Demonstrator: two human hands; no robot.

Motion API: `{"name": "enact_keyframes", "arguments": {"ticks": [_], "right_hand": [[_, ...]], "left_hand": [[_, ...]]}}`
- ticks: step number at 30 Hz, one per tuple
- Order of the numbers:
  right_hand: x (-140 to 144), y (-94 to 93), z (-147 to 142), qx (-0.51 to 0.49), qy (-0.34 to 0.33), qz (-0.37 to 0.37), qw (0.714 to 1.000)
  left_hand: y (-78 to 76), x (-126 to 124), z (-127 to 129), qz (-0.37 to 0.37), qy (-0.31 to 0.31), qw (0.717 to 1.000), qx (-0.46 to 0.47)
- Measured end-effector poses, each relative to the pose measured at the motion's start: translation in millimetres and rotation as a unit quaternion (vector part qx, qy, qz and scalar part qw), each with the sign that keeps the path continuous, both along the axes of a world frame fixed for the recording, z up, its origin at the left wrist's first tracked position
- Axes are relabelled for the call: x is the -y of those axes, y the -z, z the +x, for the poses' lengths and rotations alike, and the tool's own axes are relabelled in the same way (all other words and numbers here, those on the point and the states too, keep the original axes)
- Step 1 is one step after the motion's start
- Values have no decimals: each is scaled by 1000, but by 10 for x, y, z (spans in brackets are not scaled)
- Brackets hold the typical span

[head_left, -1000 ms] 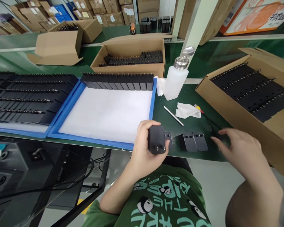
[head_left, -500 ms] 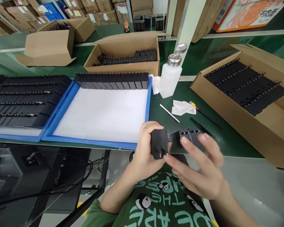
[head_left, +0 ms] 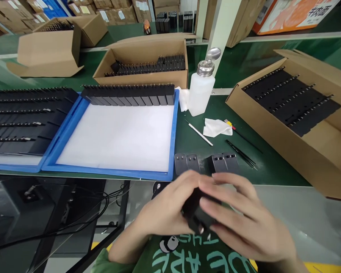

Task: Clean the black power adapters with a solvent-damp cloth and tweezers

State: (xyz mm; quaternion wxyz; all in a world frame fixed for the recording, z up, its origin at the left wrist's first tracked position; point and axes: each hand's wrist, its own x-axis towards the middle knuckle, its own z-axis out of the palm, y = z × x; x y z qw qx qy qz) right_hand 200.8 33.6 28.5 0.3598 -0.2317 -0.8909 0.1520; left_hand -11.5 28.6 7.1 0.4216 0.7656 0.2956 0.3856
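Observation:
Both of my hands are closed around one black plug adapter (head_left: 195, 217), held just in front of the table's near edge, above my green shirt. My left hand (head_left: 165, 208) grips it from the left and my right hand (head_left: 241, 223) covers it from the right and above, hiding most of it. A few more black adapters (head_left: 207, 163) lie flat on the green table right behind my hands. A blue tray (head_left: 174, 125) with a white liner holds a row of black adapters (head_left: 129, 94) along its far side.
A second blue tray (head_left: 14, 167) full of adapters sits left. A white dispenser bottle (head_left: 200, 89), a white cloth (head_left: 216, 128), a metal pick (head_left: 199, 133) and thin tools (head_left: 241, 153) lie right of the tray. Cardboard boxes of adapters stand right (head_left: 272, 121) and behind (head_left: 142, 77).
My right hand came in from the right side of the table and closed over the adapter in my left hand. Both hands drew back toward my body, off the table edge.

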Motion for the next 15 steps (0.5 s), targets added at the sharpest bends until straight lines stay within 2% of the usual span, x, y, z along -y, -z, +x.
{"name": "enact_keyframes", "arguments": {"ticks": [2,4,6,7,9,11,13,15], "right_hand": [[67,-69,74,47,-18,-25,998],[155,-91,149,71,-20,-32,997],[231,-66,209,79,-12,-35,996],[257,-42,227,72,7,-46,996],[277,15,228,33,84,-75,993],[253,78,177,-2,179,-81,980],[189,152,84,14,246,-48,968],[98,245,-29,60,281,1,958]], "left_hand": [[13,109,-20,-51,43,998,-10],[30,203,-38,-88,55,994,-16],[37,249,-86,-89,28,995,-18],[37,247,-127,-71,-5,997,-19],[40,192,-233,-9,-114,993,-30],[62,85,-330,45,-210,974,-65],[107,-43,-374,48,-234,963,-121],[163,-158,-351,23,-198,965,-168]]}}
